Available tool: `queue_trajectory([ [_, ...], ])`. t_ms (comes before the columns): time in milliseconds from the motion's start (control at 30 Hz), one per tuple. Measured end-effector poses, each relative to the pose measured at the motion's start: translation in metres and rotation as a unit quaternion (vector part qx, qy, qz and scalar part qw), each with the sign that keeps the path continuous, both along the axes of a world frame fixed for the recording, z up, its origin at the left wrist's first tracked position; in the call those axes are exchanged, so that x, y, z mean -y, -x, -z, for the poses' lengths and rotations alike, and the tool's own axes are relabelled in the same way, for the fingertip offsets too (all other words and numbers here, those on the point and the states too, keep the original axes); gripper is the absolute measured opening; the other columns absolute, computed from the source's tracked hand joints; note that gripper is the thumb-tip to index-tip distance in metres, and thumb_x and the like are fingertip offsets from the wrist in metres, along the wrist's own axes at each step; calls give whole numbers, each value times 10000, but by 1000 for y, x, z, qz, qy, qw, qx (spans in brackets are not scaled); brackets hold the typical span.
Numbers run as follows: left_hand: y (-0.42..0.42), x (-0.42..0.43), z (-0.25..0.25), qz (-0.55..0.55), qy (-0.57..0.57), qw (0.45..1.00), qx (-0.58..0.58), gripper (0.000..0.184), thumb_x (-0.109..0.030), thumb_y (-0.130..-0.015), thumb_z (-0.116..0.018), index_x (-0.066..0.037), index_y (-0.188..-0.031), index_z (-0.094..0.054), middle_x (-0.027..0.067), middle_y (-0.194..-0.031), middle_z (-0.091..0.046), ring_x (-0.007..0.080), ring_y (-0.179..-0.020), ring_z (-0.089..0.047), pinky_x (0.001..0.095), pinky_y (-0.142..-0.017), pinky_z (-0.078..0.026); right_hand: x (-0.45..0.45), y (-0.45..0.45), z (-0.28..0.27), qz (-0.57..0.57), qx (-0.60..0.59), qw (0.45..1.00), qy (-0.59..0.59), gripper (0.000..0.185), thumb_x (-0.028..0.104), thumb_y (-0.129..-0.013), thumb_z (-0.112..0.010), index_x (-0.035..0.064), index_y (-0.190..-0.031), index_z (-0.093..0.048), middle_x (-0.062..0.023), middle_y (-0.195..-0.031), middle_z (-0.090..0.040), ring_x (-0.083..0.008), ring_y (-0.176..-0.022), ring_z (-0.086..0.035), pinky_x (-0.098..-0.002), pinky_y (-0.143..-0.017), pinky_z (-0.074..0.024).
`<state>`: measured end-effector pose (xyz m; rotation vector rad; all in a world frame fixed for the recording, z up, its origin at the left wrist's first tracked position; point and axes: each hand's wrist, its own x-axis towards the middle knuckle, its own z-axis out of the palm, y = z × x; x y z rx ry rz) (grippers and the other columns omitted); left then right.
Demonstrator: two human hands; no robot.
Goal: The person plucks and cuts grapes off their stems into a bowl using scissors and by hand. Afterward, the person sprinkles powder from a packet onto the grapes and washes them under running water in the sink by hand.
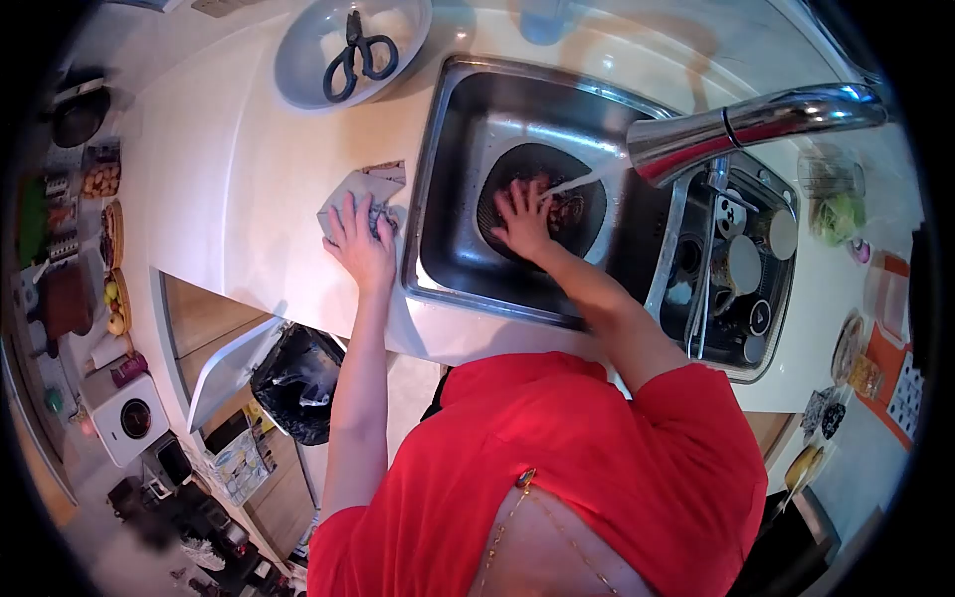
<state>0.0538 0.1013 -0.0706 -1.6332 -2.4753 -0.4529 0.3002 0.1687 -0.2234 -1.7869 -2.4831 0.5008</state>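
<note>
Right hand is down in the main sink basin, fingers spread over brownish pieces in a dark round strainer; thin water stream from the faucet lands beside the fingers; looks like rinsing or stirring in hand; grip there is wide, nothing clearly pinched, and the fingertips are partly lost among the pieces. Left hand is on the counter, fingers over a crumpled grey packet, just beside the sink's left edge; cannot tell if it grips the packet or only rests on it.

Continued rinsing would call for loose fingers, pieces kept inside the strainer wall, stream kept on them; my judgement only.

Edges: strainer sits around mid-basin, metal floor showing around it, so some room to slide; basin walls stand on all sides; front rim lies between the strainer and the red top; right forearm crosses the rim, so low sideways sweeps there look tight; faucet head hangs above and to the right of the strainer, so a lift seems freer toward the left; second basin on the right holds cups, poor room that way. Left hand has open counter on its outer side; white bowl with scissors stands farther back, well apart; counter's front edge runs nearer the body, lined black bin below it.
</note>
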Motion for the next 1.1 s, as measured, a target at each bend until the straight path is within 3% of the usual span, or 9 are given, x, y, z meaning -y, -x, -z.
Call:
queue_trajectory([
  [67, -1, -1, -1, 2, 3, 1000, 1, 373, -252, -832, -528, -192, -1200, -512, 55, -1350, -409, 321, -1287, -288, 584, -982, -177, 14, -31, 21, -271, -30, 958, -92, 564, 395, -782, -590, 297, -1309, -412, -118, -1459, -156, -408, -1335, -86, -705, -967, -80],
  [333, 1, -2, 1, 8, 5, 1000, 6, 413, -252, -810, -517, -187, -1217, -488, 57, -1366, -372, 327, -1291, -267, 604, -976, -157, -31, -36, 10, -48, 1, 998, -39, 590, 373, -810, -566, 255, -1347, -352, -154, -1447, -165, -437, -1306, -154, -637, -998, -120],
  [467, 1, -2, -1, 4, 20, 1000, 14, 406, -255, -816, -512, -178, -1215, -490, 57, -1364, -374, 328, -1296, -260, 609, -976, -154, -4, -30, 22, -222, -171, 960, 16, 556, 249, -787, -592, 259, -1312, -410, -150, -1431, -216, -424, -1308, -162, -609, -1015, -158],
  [567, 0, 0, -3, 11, 23, 1000, 16, 392, -219, -813, -526, -170, -1201, -504, 69, -1363, -375, 329, -1301, -251, 620, -975, -148, -10, -74, -2, -265, -40, 963, -28, 530, 184, -732, -625, 261, -1242, -504, -144, -1426, -226, -414, -1310, -163, -616, -1014, -162],
  [767, -48, 1, -29, 171, -157, 970, 77, 420, -143, -754, -616, -80, -1159, -522, 181, -1293, -406, 342, -1262, -319, 595, -992, -185, -34, -51, 14, -34, -43, 998, -30, 474, 255, -742, -630, 206, -1202, -525, -159, -1427, -224, -473, -1295, -140, -627, -1022, -94],
  [833, -88, -16, -21, 267, -102, 920, 269, 566, -128, -701, -674, -36, -1213, -452, 210, -1234, -455, 359, -1194, -406, 448, -1005, -298, -15, -45, 13, -87, -3, 996, -23, 467, 301, -759, -610, 218, -1209, -518, -120, -1419, -272, -431, -1320, -128, -617, -1035, -59],
  [900, -119, -41, 5, 103, -2, 930, 352, 678, -111, -700, -679, -33, -1285, -347, 207, -1201, -491, 384, -1150, -443, 378, -973, -356, -23, -63, 9, -271, -88, 956, 66, 431, 257, -775, -600, 229, -1199, -525, -61, -1397, -332, -374, -1344, -123, -614, -1042, -54],
  [967, -114, -63, 72, -92, 167, 885, 425, 754, -77, -703, -648, -25, -1324, -222, 235, -1092, -542, 406, -1106, -471, 396, -964, -367, -33, -94, 8, -266, -56, 958, 93, 431, 222, -781, -599, 242, -1205, -524, -7, -1390, -352, -338, -1353, -129, -592, -1052, -107],
  [1100, -107, -75, 150, -111, 306, 791, 517, 636, -88, -726, -620, -28, -1297, -347, 223, -1085, -572, 357, -1066, -526, 396, -916, -413, -45, -96, 35, -150, -128, 980, -21, 506, 260, -790, -598, 245, -1275, -456, -90, -1425, -279, -391, -1311, -208, -609, -997, -195],
])
